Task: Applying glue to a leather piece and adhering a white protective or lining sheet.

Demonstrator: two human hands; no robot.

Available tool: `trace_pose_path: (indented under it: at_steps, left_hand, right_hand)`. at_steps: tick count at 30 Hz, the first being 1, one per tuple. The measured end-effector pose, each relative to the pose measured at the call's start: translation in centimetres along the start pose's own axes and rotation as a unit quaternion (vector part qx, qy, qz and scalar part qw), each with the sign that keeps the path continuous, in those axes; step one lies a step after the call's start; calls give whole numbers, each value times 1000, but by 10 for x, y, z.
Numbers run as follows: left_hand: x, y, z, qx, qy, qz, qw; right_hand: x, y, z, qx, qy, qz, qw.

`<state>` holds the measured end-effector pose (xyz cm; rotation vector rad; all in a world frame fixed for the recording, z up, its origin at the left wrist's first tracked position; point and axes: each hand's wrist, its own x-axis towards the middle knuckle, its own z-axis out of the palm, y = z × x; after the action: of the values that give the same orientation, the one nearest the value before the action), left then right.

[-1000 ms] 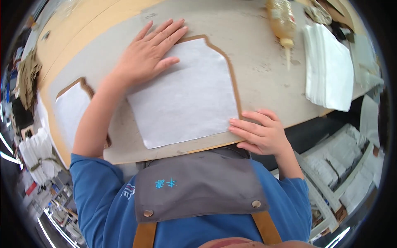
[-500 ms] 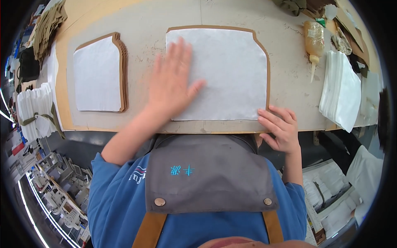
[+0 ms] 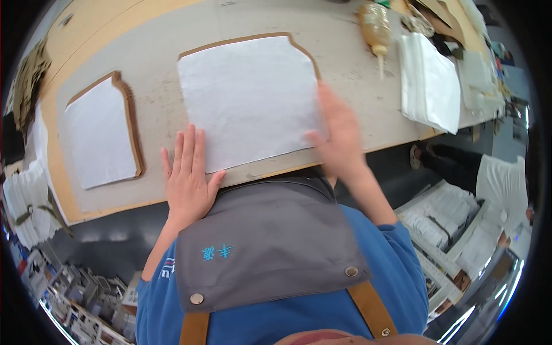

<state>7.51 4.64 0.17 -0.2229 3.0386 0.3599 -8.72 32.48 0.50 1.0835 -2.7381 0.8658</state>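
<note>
A large white panel [image 3: 247, 100] with a brown backing showing along its top and right edges lies on the grey work board [image 3: 155, 98]. My left hand [image 3: 187, 178] rests open with flattened fingers at the panel's lower-left corner. Along the right edge is my right hand [image 3: 336, 132], smeared by motion, its thumb pointing inward; I cannot tell its finger shape clearly. To the left lies a smaller stack of white-topped brown pieces [image 3: 100, 138].
A glue bottle [image 3: 374, 26] and folded white pieces [image 3: 428, 83] lie on the right. Khaki cloth [image 3: 26, 86] and white bundles [image 3: 26, 198] are at the far left. Another person's legs [image 3: 454, 161] show beyond the table at right.
My left hand has moved from the panel's upper left down to its lower-left corner. My right hand has moved up along the right edge. The camera view has shifted.
</note>
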Motion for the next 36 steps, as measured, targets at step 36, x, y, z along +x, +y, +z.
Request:
trace_pose_path:
  at_steps: [36]
  left_hand:
    - [119, -15, 3, 27, 84, 28, 996]
  right_hand:
    - [98, 12, 40, -113, -137, 33, 984]
